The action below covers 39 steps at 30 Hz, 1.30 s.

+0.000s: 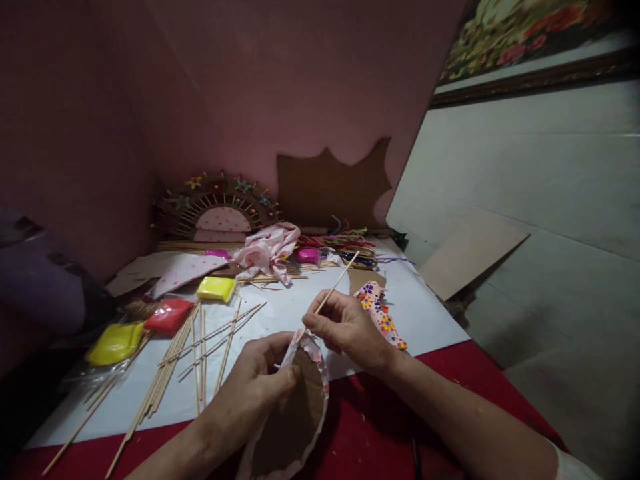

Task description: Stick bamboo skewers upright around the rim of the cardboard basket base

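My left hand (263, 373) grips the upper left edge of a cardboard piece (290, 427) whose rim is wrapped in pale pink fabric. Its thumb lies on the brown cardboard face. Pinched in my right hand (350, 327) is a thin wooden stick (337, 285), slanting up to the right. The stick's lower end meets the fabric-wrapped top of the cardboard piece. Just behind my right hand lies a flower-patterned piece (381, 313) on the white sheet.
Loose wooden sticks (170, 367) and yellow (216, 289) and red (169, 315) clay packets lie on the left. Behind are crumpled pink fabric (270, 252), a decorated fan (220, 213) and jagged cardboard (333, 187). Red cloth (370, 427) covers the front edge.
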Motion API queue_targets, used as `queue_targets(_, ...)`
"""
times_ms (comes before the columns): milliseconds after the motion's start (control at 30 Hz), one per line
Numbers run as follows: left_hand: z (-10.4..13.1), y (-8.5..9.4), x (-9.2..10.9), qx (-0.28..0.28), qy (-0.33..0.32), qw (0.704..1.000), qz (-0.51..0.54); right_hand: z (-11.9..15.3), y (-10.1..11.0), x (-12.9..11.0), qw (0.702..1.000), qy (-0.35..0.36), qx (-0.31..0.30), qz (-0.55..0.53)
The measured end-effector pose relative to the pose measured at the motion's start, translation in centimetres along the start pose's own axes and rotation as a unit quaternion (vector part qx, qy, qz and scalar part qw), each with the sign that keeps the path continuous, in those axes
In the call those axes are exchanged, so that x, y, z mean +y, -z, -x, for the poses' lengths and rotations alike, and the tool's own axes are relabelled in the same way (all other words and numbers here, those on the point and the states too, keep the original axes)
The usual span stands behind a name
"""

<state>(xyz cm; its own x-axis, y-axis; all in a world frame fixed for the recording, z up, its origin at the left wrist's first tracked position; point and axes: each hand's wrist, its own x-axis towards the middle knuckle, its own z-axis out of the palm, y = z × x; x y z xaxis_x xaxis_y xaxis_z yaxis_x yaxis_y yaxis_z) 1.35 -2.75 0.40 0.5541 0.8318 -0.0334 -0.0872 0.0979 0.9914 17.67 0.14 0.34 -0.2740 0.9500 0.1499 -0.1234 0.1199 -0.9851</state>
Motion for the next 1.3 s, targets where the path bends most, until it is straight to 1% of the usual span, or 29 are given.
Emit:
queue_targets(233,-0.01,0.0,-0.17,0.003,0.01,1.0,-0.006,-0.14,0.07,0.12,1.0,0.001,-0.008,-0.001)
queue_targets(433,0.0,0.05,-0.25,0.001,0.002,1.0,-0.003,-0.17,-0.02,0.11,1.0,-0.006,-0.005,0.004)
queue_targets(667,0.03,0.05,-0.08,-0.001,-0.024,1.0,-0.017,-0.13,-0.03,0.2,1.0,-0.008,-0.008,0.008)
queue_targets(1100,-0.09,-0.08,-0.28,0.005,-0.032,0.999,-0.016,-0.19,-0.04,0.43,1.0,-0.006,-0.008,0.004)
queue_targets(1300,-0.1,0.02,-0.49,-0.001,-0.038,0.999,-0.02,-0.19,-0.13,0.35,1.0,-0.005,-0.004,0.002)
